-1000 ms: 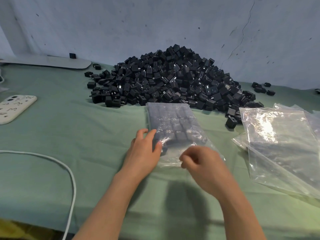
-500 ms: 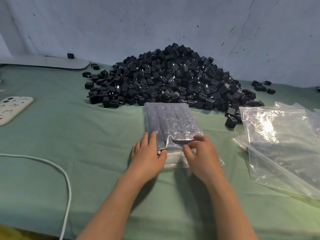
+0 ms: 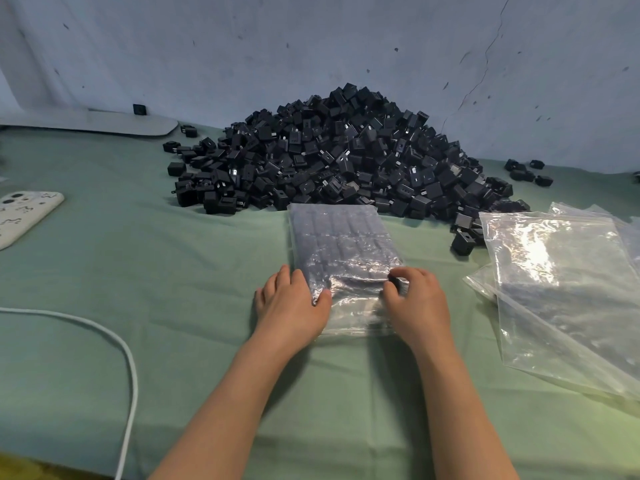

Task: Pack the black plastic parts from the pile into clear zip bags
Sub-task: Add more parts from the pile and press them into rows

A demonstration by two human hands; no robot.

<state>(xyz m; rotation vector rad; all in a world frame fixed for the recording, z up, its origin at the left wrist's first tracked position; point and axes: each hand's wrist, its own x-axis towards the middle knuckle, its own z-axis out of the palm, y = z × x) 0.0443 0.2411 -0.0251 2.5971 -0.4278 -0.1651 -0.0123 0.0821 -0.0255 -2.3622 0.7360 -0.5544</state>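
Down on green cloth (image 3: 156, 271) beneath cracked wall (image 3: 242, 46), left hand (image 3: 292, 303) presses, right hand (image 3: 414, 299) seemingly pinches bag (image 3: 341, 240).

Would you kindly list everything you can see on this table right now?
pile of black plastic parts: one, black, back centre
filled zip bag: one, clear, in front of the pile
empty zip bags: several, clear, stacked at right
stray parts: a few, black, right of the pile
phone: one, white case, left edge
cable: one, white, near left
cloth: one, green, under everything
left hand: flat at the bag's left edge, thumb on it
right hand: fingers curled, pinching the bag's plastic
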